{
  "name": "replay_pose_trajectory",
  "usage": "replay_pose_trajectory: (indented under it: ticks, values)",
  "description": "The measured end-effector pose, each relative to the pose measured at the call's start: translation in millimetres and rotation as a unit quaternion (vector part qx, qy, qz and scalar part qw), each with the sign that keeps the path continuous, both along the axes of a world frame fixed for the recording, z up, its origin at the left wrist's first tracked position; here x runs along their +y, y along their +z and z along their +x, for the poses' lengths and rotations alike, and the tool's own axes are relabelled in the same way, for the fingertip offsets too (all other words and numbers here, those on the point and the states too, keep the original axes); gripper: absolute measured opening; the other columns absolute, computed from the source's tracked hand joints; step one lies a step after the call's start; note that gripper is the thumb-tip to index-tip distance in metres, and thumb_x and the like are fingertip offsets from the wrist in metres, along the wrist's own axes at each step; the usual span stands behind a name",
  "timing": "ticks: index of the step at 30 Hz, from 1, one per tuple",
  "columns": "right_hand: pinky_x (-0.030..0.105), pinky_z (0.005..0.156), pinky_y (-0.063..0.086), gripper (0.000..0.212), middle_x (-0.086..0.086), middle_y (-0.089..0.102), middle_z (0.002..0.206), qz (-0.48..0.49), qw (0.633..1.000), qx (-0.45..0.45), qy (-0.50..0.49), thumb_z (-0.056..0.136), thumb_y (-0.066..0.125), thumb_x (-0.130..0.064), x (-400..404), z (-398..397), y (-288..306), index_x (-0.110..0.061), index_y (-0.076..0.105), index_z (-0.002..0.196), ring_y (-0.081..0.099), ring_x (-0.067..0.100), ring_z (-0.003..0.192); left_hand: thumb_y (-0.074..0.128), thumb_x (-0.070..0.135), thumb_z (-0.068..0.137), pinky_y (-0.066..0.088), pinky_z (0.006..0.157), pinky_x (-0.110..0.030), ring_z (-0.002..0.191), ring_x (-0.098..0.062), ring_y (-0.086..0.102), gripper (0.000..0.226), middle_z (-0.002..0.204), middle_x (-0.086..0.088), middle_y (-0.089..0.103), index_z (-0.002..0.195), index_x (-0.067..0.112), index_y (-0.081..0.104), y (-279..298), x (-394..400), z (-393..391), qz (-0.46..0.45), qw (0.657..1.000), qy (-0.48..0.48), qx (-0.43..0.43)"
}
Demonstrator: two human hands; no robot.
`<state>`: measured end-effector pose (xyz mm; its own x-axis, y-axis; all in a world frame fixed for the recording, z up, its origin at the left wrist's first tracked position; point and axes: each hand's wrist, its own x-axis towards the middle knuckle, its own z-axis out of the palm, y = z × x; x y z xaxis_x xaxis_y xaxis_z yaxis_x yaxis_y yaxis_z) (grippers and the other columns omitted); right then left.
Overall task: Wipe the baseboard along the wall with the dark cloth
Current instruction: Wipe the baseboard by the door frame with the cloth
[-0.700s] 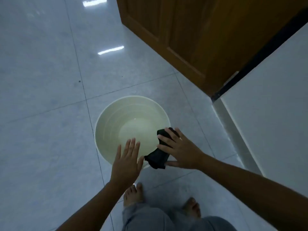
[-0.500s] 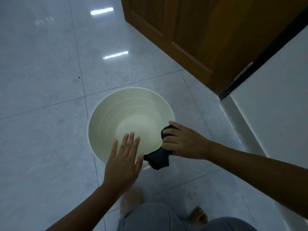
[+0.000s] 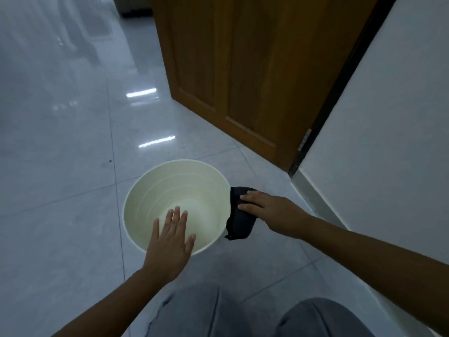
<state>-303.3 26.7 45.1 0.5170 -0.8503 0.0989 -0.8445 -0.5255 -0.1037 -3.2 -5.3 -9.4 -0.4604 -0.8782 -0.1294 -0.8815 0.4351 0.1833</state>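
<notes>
cloth: your right hand has the dark cloth pinched, dangling just outside the bucket rim
left hand: flat open, empty, over the bucket
baseboard: off to your right, not touched yet
risk: cloth looks wet maybe, so it could drip on the floor, and a loose pinch drops it

One bucket, one dark cloth, one door, two hands.

Right hand now carries the dark cloth off the bucket rim, rightward; cloth hangs below the fingers, outside the bucket.
</notes>
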Motion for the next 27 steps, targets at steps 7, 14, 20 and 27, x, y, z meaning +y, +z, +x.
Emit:
replay_pose_trajectory:
  ticks: [7, 14, 20, 27]
  values:
    - [0.034, 0.063, 0.058, 0.069, 0.017, 0.064, 0.122, -0.025, 0.985, 0.079, -0.15, 0.05, 0.08, 0.012, 40, -70, 28, -0.007, 0.065, 0.115, 0.065, 0.033, 0.104, -0.018, 0.065, 0.083, -0.008, 0.116, -0.047, 0.148, -0.025, -0.008, 0.089, 0.161, -0.009, -0.006, 0.152, 0.012, -0.002, 58, -42, -99, -0.06, 0.989, -0.133, -0.02]
    - [0.047, 0.06, 0.058, 0.055, 0.027, 0.064, 0.116, 0.023, 0.949, 0.14, -0.28, 0.058, 0.081, 0.008, 24, -148, -6, 0.003, 0.065, 0.11, 0.063, 0.043, 0.102, 0.011, 0.047, 0.1, -0.003, 0.118, -0.05, 0.147, -0.029, -0.009, 0.067, 0.161, -0.014, -0.009, 0.151, 0.007, -0.006, 18, -49, -240, -0.031, 0.985, -0.144, -0.088]
    - [0.048, 0.112, 0.027, 0.057, 0.024, 0.032, 0.15, 0.016, 0.917, 0.282, -0.282, 0.088, 0.06, -0.003, -43, -201, -104, 0.003, 0.039, 0.14, 0.029, 0.042, 0.138, 0.011, 0.045, 0.101, -0.006, 0.118, -0.05, 0.146, -0.029, -0.014, 0.066, 0.159, -0.015, -0.014, 0.15, 0.006, -0.01, -126, -56, -291, 0.065, 0.988, -0.094, -0.103]
    - [0.042, 0.115, -0.013, 0.061, 0.019, -0.016, 0.155, 0.129, 0.872, 0.369, -0.295, 0.102, 0.026, -0.019, -30, -230, -239, 0.004, -0.008, 0.147, -0.013, 0.035, 0.144, 0.013, 0.061, 0.093, 0.01, 0.112, -0.055, 0.143, -0.031, 0.022, 0.081, 0.156, -0.015, 0.019, 0.146, 0.003, 0.032, -250, -53, -282, 0.094, 0.995, -0.028, 0.003]
